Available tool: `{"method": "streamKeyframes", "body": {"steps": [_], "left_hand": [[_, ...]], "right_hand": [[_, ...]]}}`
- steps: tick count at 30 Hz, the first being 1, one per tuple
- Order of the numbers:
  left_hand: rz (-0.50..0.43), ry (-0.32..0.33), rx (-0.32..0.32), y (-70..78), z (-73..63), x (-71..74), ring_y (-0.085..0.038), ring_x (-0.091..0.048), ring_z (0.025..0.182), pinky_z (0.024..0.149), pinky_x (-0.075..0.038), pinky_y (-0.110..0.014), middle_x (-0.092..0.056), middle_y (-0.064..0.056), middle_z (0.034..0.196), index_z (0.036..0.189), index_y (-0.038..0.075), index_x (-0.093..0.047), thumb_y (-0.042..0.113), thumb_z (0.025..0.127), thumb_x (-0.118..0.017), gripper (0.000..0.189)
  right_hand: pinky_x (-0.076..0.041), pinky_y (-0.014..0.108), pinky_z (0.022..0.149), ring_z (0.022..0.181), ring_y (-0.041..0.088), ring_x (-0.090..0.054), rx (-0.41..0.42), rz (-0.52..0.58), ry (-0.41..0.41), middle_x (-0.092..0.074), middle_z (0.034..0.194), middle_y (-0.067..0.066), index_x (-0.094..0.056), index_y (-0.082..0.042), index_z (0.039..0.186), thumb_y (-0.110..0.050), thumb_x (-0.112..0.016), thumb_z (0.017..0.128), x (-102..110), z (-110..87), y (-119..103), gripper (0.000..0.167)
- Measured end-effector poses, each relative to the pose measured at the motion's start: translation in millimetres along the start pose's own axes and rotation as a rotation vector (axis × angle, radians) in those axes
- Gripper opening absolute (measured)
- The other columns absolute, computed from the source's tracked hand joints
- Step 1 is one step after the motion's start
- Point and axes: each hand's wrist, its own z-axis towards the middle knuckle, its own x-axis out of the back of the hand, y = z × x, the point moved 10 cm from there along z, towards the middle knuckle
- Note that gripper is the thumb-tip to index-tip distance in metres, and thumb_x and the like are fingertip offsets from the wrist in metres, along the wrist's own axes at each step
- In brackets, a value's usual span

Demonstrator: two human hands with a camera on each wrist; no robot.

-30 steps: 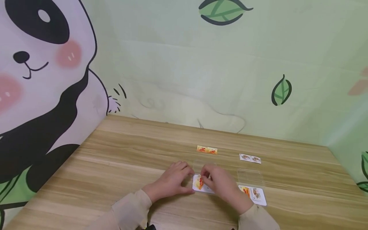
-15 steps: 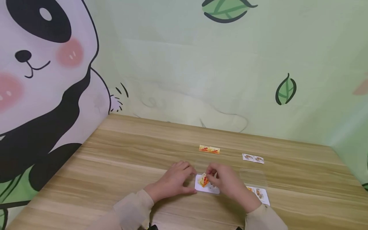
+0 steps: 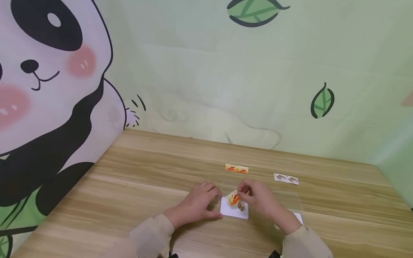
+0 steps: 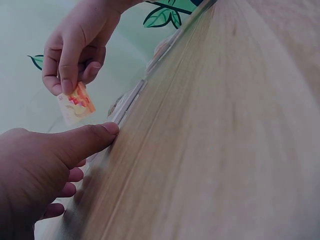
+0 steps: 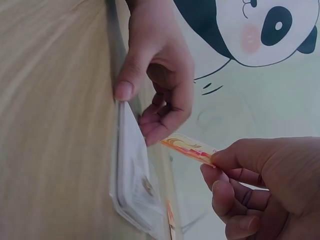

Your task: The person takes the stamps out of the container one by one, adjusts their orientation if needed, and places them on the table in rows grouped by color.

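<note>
My right hand (image 3: pixel 259 197) pinches a small yellow-orange picture card (image 3: pixel 233 198) between thumb and fingertips. The card is tilted over a flat white plastic case (image 3: pixel 229 212); the right wrist view shows a gap between card (image 5: pixel 187 148) and case (image 5: pixel 131 165). A card with a brown picture (image 3: pixel 241 207) lies in the right half of the case. My left hand (image 3: pixel 195 202) holds the case at its left end, thumb on the near edge and fingers at the far one. In the left wrist view, the thumb (image 4: pixel 95 140) presses the case's edge.
A pair of yellow-orange cards (image 3: pixel 237 168) lies behind the case on the wooden table (image 3: pixel 145 161). Two white cards with brown pictures (image 3: pixel 286 178) lie farther right. A second white case (image 3: pixel 298 217) with a clear lid is mostly behind the right forearm. A panda-print wall surrounds the table.
My right hand has drawn the yellow-orange card up and to the right, uncovering the brown-picture card. The left hand keeps its place on the case. The head view has shifted slightly.
</note>
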Motion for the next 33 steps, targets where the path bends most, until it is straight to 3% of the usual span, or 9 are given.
{"method": "streamKeyframes", "body": {"steps": [8, 18, 33], "left_hand": [[0.008, 0.016, 0.000, 0.0, 0.1, 1.0, -0.013, -0.050, 0.104, 0.099, -0.041, -0.036, -0.058, 0.003, 0.110, 0.114, 0.017, -0.061, 0.047, 0.076, -0.076, 0.051], [0.016, 0.018, 0.006, -0.7, 0.3, 0.0, -0.013, -0.049, 0.103, 0.098, -0.042, -0.036, -0.058, 0.004, 0.110, 0.114, 0.017, -0.061, 0.049, 0.075, -0.076, 0.052], [0.024, 0.043, -0.015, 1.3, -0.4, 0.4, -0.013, -0.050, 0.103, 0.099, -0.042, -0.037, -0.058, 0.003, 0.110, 0.114, 0.017, -0.061, 0.048, 0.076, -0.076, 0.052]], "right_hand": [[-0.040, 0.020, 0.052, 0.065, 0.011, -0.048, -0.040, 0.045, 0.020, -0.061, 0.077, 0.002, -0.062, -0.006, 0.086, -0.009, -0.063, 0.089, 16.3, 5.7, 5.2, 0.004], [-0.043, 0.021, 0.054, 0.065, 0.010, -0.051, -0.055, 0.009, 0.067, -0.063, 0.078, 0.003, -0.063, -0.007, 0.087, -0.012, -0.064, 0.090, 35.3, 10.9, 9.0, 0.006], [-0.046, 0.024, 0.055, 0.062, 0.016, -0.055, -0.169, 0.118, 0.092, -0.064, 0.085, 0.017, -0.061, 0.000, 0.096, -0.010, -0.061, 0.092, 51.5, 24.4, 42.4, 0.011]]}}
